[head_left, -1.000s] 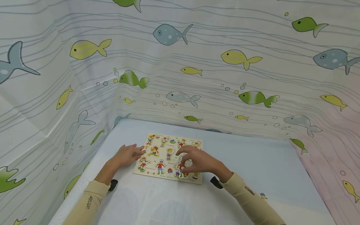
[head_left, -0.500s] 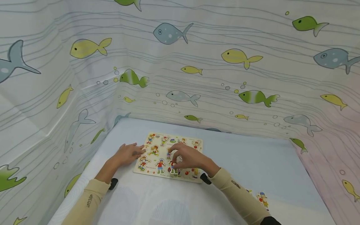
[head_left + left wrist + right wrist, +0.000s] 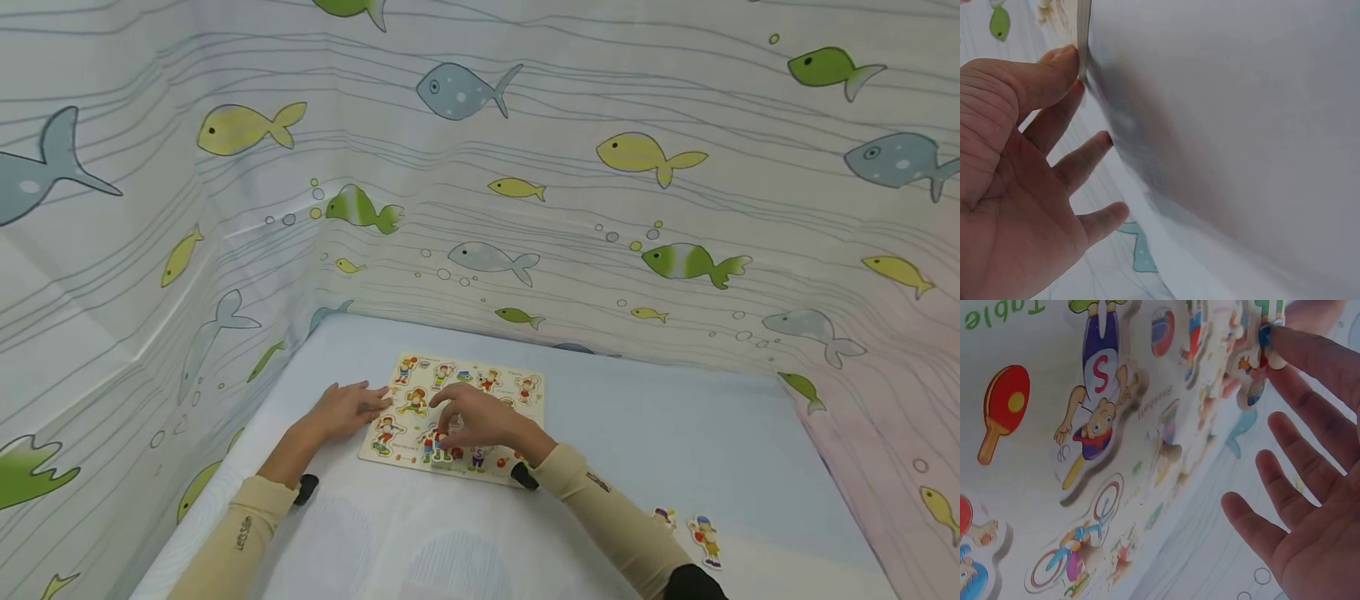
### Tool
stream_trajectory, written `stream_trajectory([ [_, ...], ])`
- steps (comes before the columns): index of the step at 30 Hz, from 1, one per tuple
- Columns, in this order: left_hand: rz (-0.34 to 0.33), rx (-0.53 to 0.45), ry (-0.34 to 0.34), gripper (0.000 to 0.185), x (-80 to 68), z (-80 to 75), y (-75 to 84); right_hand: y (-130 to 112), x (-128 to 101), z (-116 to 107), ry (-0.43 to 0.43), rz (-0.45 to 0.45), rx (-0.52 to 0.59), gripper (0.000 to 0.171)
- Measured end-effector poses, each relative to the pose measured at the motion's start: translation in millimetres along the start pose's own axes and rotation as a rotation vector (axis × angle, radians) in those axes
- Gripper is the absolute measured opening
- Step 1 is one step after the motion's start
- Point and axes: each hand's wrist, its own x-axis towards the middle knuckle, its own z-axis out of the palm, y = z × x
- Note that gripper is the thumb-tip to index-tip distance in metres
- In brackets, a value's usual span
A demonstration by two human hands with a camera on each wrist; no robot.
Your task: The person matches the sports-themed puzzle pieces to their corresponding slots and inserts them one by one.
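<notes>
A wooden peg puzzle board (image 3: pixel 517 385) with cartoon child figures lies flat on the pale blue table. My left hand (image 3: pixel 358 407) rests with straight fingers at the board's left edge, and its thumb (image 3: pixel 1054 69) touches that board edge (image 3: pixel 1083 37). My right hand (image 3: pixel 442 429) is over the board's front row. Its forefinger and thumb pinch the small knob of a puzzle piece (image 3: pixel 1250 375) showing a red and blue figure; the other fingers (image 3: pixel 1300 456) are spread. Set in the board close by are a figure with an S on its shirt (image 3: pixel 1099 375) and a cyclist (image 3: pixel 1079 559).
Two loose puzzle pieces (image 3: pixel 705 539) lie on the table at the front right, behind my right forearm. A fish-print curtain (image 3: pixel 480 208) walls in the table at the back, left and right. Bare table surface (image 3: pixel 675 433) lies right of the board.
My right hand has moved left along the board's front row, from the right corner to the middle. The left hand has stayed at the left edge.
</notes>
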Motion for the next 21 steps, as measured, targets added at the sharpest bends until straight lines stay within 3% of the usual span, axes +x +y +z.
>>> stream_trajectory([
  [8, -0.009, 0.011, -0.001, 0.032, 0.3, 0.6, -1.0, -1.2, 14.2, 12.5, 0.011, -0.022, -0.097, 0.010],
  [15, -0.008, -0.016, -0.003, 0.032, 0.7, 1.5, -1.9, -3.5, 25.4, 24.5, -0.033, 0.044, -0.132, 0.009],
  [21, -0.015, -0.020, -0.007, 0.033, 0.4, 1.9, -2.1, -3.0, 28.3, 32.4, -0.030, 0.032, -0.179, 0.018],
])
